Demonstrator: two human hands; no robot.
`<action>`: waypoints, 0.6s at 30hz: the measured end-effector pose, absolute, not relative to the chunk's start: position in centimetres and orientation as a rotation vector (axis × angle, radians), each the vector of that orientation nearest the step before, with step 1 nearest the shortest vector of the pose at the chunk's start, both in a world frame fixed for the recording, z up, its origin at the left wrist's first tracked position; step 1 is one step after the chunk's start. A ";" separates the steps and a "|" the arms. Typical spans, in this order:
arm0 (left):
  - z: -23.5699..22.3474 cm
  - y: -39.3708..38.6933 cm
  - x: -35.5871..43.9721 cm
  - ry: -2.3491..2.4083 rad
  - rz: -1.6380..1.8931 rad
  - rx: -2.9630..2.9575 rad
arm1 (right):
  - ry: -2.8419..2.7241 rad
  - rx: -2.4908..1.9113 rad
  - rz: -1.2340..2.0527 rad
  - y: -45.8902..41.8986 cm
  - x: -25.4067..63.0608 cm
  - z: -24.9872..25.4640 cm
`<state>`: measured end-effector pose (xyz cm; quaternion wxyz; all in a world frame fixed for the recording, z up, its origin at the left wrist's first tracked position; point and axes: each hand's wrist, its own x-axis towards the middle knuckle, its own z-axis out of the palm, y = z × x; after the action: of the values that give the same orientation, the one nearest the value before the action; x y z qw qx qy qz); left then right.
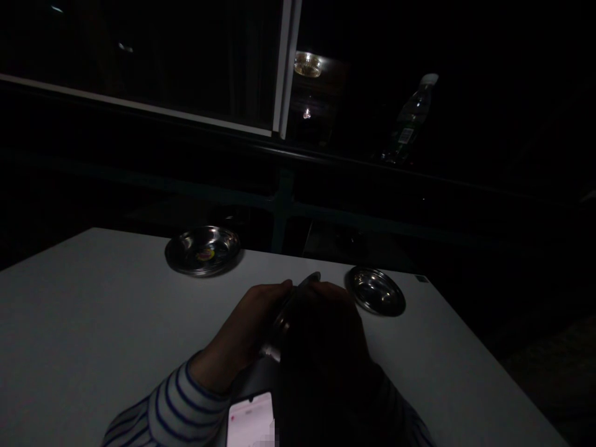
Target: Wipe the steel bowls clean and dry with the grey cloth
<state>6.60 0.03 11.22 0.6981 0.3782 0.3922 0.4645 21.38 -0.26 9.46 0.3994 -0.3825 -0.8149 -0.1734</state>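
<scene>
The scene is very dark. My left hand (242,329), in a blue-striped white sleeve, curls around the edge of a steel plate (284,316) that stands tilted on edge over the white table (93,323). My right hand (326,323) lies in deep shadow on the other side of that plate, fingers wrapped over its top rim. A lit phone (250,419) rests on the table just below my wrists.
A steel bowl with a small colourful item inside (203,249) sits at the table's far edge to the left. Another steel plate (376,290) lies to the right. Beyond, a plastic bottle (410,121) stands on a dark ledge near a window frame (285,68).
</scene>
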 end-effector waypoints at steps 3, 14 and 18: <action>11.2 0.1 6.6 0.925 1.039 0.800 | -2.160 -0.969 -0.333 0.2 20.7 8.3; 12.1 0.0 6.4 0.834 1.002 0.847 | -2.199 -0.956 -0.238 0.6 19.4 6.0; 12.1 0.2 6.2 0.862 1.022 0.792 | -2.209 -0.903 -0.168 1.4 18.7 6.5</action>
<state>6.24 0.25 12.07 0.7130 0.3575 0.3890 0.4610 18.68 1.39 6.52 0.3660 -0.3511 -0.8594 -0.0655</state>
